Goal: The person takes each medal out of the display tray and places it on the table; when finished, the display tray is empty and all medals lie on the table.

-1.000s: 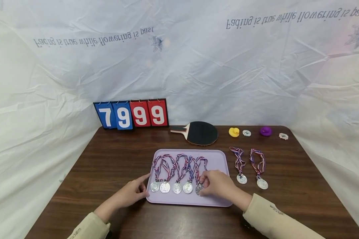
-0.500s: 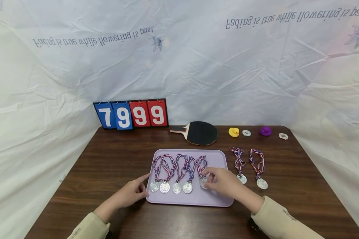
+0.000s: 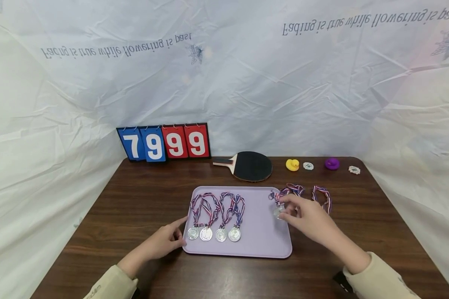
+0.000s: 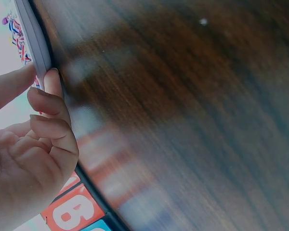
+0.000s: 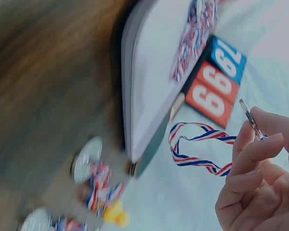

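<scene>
Right hand pinches a silver medal by its disc, thumb against fingers, over the right side of the lilac tray. Disc sits edge-on at the fingertips; its striped ribbon loops out beyond the grip. Left hand has thumb and index spread, both touching the tray's left edge. Four more medals line the tray's left half; two others lie off its right edge, discs hidden from the head view.

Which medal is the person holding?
The medal pinched in the right hand; four others lie in a row on the lilac tray, and two more lie on the table.
</scene>
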Demonstrator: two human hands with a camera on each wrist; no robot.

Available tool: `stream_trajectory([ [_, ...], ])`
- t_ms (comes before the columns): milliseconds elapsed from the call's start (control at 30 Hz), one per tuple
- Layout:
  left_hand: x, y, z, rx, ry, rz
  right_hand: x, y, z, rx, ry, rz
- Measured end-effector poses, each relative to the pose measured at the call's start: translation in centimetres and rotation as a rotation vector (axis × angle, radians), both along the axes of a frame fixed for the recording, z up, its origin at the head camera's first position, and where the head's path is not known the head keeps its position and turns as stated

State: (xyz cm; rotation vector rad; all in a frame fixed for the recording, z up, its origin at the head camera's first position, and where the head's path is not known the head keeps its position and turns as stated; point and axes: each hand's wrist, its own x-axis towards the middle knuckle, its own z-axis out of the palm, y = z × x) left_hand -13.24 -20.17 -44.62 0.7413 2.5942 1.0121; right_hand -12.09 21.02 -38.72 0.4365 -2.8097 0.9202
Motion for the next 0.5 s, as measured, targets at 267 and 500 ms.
stream_trajectory([
  [267, 0.0, 0.1, 0.2, 0.015, 0.002, -0.008, 0.4, 4.2, 1.3, 0.012, 0.084, -0.08],
  [500, 0.0, 0.1, 0.2, 0.009, 0.006, -0.006, 0.1, 7.8, 1.7, 0.045, 0.108, -0.183],
])
